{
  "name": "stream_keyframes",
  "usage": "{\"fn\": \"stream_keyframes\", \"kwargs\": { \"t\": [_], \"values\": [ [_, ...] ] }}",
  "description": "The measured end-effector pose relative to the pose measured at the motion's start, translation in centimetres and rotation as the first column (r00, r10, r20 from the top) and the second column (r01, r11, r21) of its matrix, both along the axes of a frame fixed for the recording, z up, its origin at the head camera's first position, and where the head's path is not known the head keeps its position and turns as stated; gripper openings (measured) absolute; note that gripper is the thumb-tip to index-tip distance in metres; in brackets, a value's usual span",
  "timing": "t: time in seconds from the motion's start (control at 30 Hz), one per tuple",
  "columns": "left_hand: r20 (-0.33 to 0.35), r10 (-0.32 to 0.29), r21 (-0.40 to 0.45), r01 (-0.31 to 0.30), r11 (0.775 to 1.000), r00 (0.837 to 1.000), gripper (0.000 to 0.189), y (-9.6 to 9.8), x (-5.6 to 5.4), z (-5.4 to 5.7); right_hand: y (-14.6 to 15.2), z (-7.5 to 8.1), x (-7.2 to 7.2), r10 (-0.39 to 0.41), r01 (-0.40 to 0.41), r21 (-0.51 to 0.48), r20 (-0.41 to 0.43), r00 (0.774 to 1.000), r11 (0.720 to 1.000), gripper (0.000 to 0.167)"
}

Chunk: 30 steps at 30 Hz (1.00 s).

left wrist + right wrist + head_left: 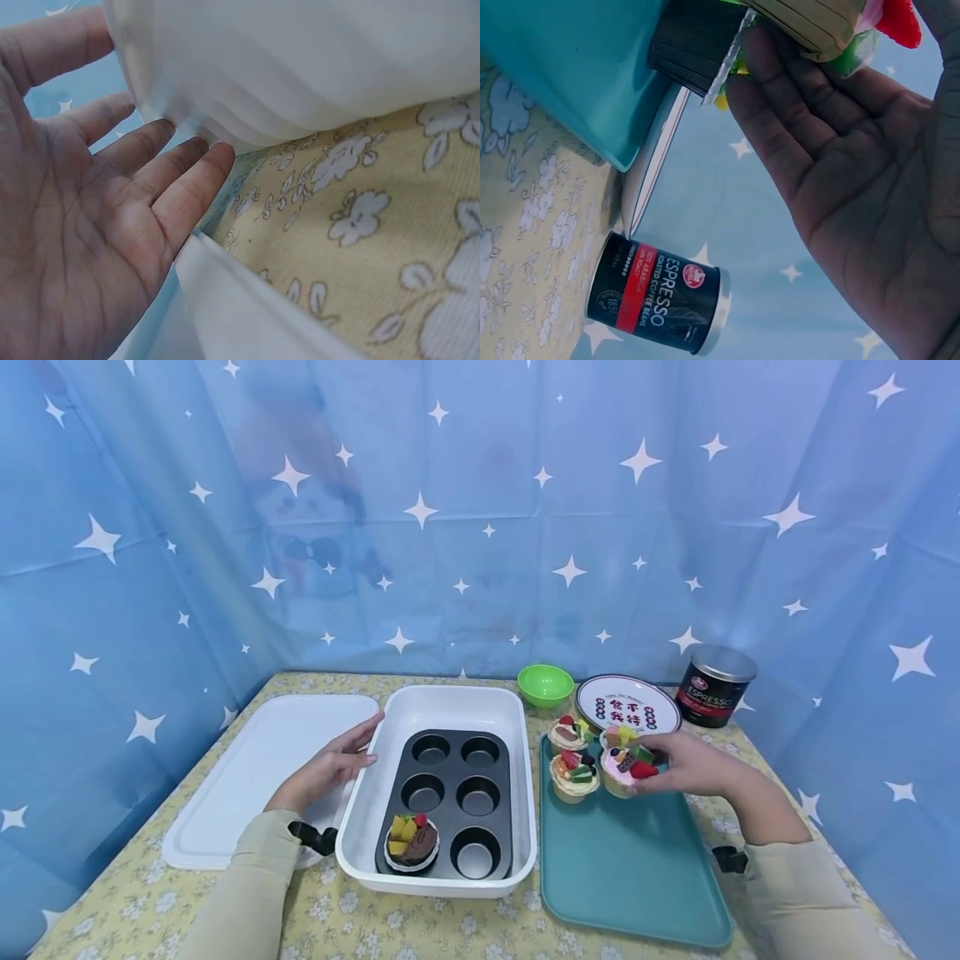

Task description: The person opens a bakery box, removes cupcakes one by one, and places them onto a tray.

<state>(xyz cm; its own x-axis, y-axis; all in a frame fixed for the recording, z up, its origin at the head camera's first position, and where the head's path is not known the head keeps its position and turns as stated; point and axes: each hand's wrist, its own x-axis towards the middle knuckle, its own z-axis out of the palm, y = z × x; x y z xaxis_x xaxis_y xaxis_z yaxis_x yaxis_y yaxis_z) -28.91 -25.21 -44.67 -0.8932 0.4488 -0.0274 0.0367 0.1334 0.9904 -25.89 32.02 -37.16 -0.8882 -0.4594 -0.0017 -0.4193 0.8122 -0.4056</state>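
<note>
My left hand (337, 764) touches the left wall of a white rectangular bin (528, 810); in the left wrist view its fingers (199, 187) lie fairly straight against the outer wall. Inside the bin sits a dark muffin pan (442, 814), with a chocolate fruit cupcake (412, 843) in its front left cup. At the right, my right hand (693, 764) grips a pink-topped cupcake (621, 770) between thumb and fingers, over the teal tray (622, 868). Beside it stand a cream cupcake with orange slices (573, 779), a cream cupcake with a red berry (567, 733) and a partly hidden cupcake (617, 735).
To the left lies a white lid (255, 777), under my left forearm. Along the back stand a green bowl (545, 685), a white plate with red characters (628, 703) and an espresso tin (716, 687). Blue star-patterned curtains (480, 527) surround the flowered tablecloth (360, 910).
</note>
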Motion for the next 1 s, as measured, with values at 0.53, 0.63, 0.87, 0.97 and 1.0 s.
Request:
{"fn": "stream_keyframes", "kwargs": {
  "t": [0.53,0.63,0.87,0.97,1.0],
  "values": [
    [0.008,0.004,0.006,-0.004,1.0,1.0,0.08,0.1,0.2,0.1,0.3,-0.9,-0.3,0.012,-0.007,-0.028,0.179,0.984,1.0,0.074],
    [0.011,0.007,0.003,-0.007,1.0,1.0,0.08,0.1,0.2,0.0,0.3,-1.2,-0.3,0.001,0.002,-0.013,0.236,0.972,1.0,0.077],
    [0.006,0.006,0.007,-0.006,1.0,1.0,0.078,0.1,0.0,0.0,0.6,-0.7,-0.1,0.029,-0.017,-0.05,0.247,0.968,0.999,0.075],
    [0.001,0.001,0.002,-0.001,1.0,1.0,0.078,0.1,-0.2,0.0,0.8,-0.2,0.0,0.066,-0.052,-0.068,0.216,0.974,0.996,0.069],
    [-0.002,-0.002,0.0,0.002,1.0,1.0,0.078,0.1,-0.2,0.0,0.8,0.0,0.0,0.072,-0.06,-0.07,0.2,0.977,0.996,0.067]
  ]
}}
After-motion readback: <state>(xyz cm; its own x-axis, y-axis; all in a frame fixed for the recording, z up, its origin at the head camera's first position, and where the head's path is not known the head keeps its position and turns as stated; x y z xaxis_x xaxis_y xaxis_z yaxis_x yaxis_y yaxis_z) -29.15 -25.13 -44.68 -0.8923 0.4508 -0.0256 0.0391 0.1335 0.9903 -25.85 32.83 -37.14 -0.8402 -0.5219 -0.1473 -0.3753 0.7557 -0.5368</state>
